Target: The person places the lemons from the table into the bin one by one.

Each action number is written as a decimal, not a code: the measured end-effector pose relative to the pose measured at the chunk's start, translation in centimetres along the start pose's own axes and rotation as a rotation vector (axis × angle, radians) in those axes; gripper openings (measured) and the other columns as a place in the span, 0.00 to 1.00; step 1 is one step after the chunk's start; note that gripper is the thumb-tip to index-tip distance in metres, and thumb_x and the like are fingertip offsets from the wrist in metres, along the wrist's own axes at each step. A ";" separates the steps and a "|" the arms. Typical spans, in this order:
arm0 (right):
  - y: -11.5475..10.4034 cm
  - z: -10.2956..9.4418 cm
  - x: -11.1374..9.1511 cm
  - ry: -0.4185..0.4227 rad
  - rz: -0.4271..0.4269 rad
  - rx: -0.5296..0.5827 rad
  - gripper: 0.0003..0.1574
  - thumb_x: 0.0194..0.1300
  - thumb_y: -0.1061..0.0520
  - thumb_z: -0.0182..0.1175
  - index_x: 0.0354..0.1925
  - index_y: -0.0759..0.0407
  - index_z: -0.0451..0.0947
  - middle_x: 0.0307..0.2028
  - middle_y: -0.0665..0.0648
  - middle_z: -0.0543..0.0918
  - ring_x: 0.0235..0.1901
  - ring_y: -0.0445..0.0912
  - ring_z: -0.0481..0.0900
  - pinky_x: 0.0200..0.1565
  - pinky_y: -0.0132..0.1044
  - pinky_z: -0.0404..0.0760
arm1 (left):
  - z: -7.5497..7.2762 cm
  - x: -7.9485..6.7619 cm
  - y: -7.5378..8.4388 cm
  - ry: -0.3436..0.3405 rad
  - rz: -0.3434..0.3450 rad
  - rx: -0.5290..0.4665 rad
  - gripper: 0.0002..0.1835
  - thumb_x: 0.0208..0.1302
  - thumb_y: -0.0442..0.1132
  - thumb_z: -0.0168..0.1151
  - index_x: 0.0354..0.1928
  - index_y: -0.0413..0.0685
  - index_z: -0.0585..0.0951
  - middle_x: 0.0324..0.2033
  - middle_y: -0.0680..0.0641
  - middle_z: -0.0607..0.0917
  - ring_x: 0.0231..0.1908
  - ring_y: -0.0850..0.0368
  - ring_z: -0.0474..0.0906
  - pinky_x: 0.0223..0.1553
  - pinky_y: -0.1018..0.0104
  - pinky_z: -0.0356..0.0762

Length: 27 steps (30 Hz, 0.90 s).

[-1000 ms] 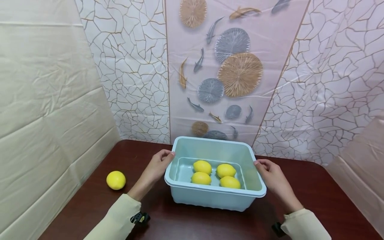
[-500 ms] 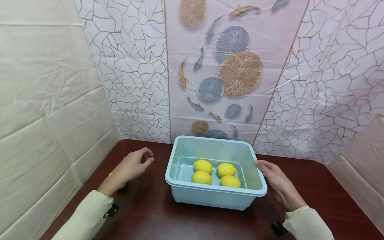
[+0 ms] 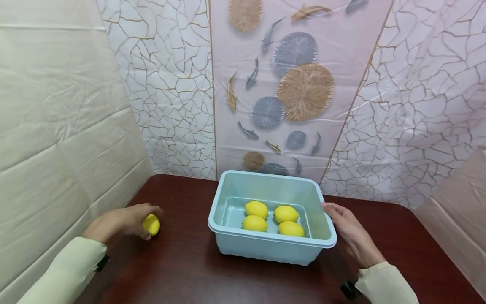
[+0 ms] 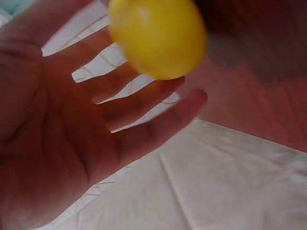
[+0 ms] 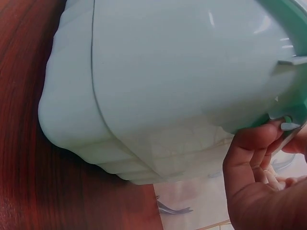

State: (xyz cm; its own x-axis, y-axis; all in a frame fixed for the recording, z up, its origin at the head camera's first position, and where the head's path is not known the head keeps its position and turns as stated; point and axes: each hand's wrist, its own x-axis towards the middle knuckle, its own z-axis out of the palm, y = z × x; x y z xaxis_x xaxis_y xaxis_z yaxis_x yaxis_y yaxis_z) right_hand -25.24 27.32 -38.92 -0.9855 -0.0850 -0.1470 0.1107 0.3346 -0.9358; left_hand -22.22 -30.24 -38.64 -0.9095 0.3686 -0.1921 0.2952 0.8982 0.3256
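Note:
My left hand [image 3: 129, 220] is round a yellow lemon [image 3: 151, 225] on the left of the table, covering part of it in the head view. In the left wrist view the fingers of that hand [image 4: 91, 105] are spread and nearly straight, reaching behind the lemon [image 4: 158, 38]. A pale blue plastic tub [image 3: 265, 249] stands in the middle, with several lemons [image 3: 256, 209] on its floor. With thumb and curled fingers, my right hand [image 3: 349, 232] grips the tub's right rim. The right wrist view shows this hand [image 5: 259, 167] at the tub's edge [image 5: 158, 86].
The dark red wooden table [image 3: 182, 270] reaches back to a patterned cloth [image 3: 174, 105] with printed fish. A cream cloth [image 3: 57, 169] hangs along the left edge, and another pale cloth [image 3: 455, 211] along the right.
My left hand has let go of the tub's left rim and moved left to the lone lemon. My right hand has stayed on the right rim, and the tub stands where it was.

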 end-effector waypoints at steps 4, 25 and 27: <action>-0.1 0.2 0.3 -0.012 -0.022 -0.003 0.41 0.84 0.40 0.49 0.75 0.70 0.63 0.57 0.57 0.82 0.47 0.37 0.80 0.46 0.34 0.83 | 1.0 0.1 -1.3 0.062 0.029 0.045 0.27 0.52 0.34 0.82 0.54 0.47 0.83 0.46 0.49 0.82 0.44 0.51 0.73 0.46 0.54 0.76; 0.0 -0.1 -0.1 0.005 0.006 0.010 0.42 0.84 0.39 0.50 0.75 0.71 0.63 0.50 0.52 0.84 0.43 0.38 0.83 0.44 0.36 0.86 | 1.9 2.7 -0.9 0.322 0.057 -0.220 0.25 0.73 0.47 0.68 0.62 0.41 0.72 0.35 0.48 0.78 0.25 0.59 0.77 0.28 0.63 0.80; -0.1 0.0 -0.1 -0.003 0.010 0.005 0.43 0.83 0.38 0.49 0.75 0.70 0.62 0.51 0.54 0.84 0.44 0.38 0.83 0.44 0.36 0.86 | 1.6 2.8 -0.3 0.356 0.068 -0.190 0.21 0.75 0.47 0.65 0.59 0.44 0.72 0.34 0.49 0.77 0.28 0.58 0.75 0.31 0.63 0.77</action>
State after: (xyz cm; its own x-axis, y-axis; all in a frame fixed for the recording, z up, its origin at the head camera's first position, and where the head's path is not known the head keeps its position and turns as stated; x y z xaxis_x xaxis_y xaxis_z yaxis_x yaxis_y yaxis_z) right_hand -25.19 27.32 -38.80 -0.9839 -0.0840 -0.1577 0.1218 0.3304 -0.9359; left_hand -24.33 -29.06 -40.77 -0.9442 0.2896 0.1568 0.3288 0.8023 0.4982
